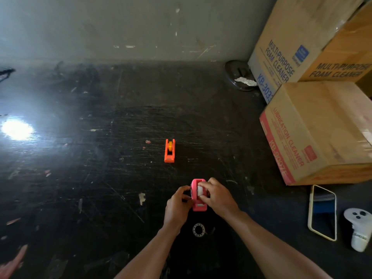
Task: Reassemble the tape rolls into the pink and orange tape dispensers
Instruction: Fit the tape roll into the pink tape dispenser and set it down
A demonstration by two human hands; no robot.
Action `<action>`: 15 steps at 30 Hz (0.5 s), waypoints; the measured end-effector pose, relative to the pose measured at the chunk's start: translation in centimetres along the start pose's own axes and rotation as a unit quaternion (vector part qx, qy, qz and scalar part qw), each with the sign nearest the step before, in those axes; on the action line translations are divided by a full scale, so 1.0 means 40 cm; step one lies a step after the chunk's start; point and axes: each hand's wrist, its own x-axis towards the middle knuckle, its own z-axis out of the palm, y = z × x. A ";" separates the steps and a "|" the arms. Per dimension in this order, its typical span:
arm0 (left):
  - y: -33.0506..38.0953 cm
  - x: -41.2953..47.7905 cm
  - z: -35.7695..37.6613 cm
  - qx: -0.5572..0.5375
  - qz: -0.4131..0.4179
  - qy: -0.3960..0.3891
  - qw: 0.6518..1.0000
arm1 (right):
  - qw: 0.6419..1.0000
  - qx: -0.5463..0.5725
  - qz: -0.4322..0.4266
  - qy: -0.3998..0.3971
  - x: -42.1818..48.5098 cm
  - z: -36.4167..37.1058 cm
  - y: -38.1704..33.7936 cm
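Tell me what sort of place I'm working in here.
Likely a storeroom or workshop corner: stacked cleaner cartons stand against a scuffed grey wall, and the work surface is dark, scratched and paint-flecked. It could be a floor or a bench; hard to say.

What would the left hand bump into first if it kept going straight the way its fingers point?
The left hand points up and right, straight at the pink plastic tape dispenser, which its fingertips seem to touch already. Depth is hard to judge here.

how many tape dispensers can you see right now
2. The orange dispenser stands alone mid-floor; the pink dispenser is nearer, gripped between the left hand and right hand.
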 end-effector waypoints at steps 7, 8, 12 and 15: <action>0.018 -0.020 -0.011 -0.041 0.010 0.028 0.999 | 1.000 -0.005 -0.018 -0.003 -0.010 -0.021 -0.013; 0.022 -0.026 -0.013 -0.051 0.022 0.037 0.998 | 1.000 0.000 -0.018 -0.001 -0.015 -0.025 -0.014; 0.043 -0.042 -0.017 -0.090 0.063 0.049 0.993 | 0.999 0.025 -0.025 0.009 -0.033 -0.033 -0.018; 0.059 -0.051 -0.019 -0.109 0.071 0.042 0.991 | 0.999 0.036 -0.031 0.020 -0.043 -0.039 -0.020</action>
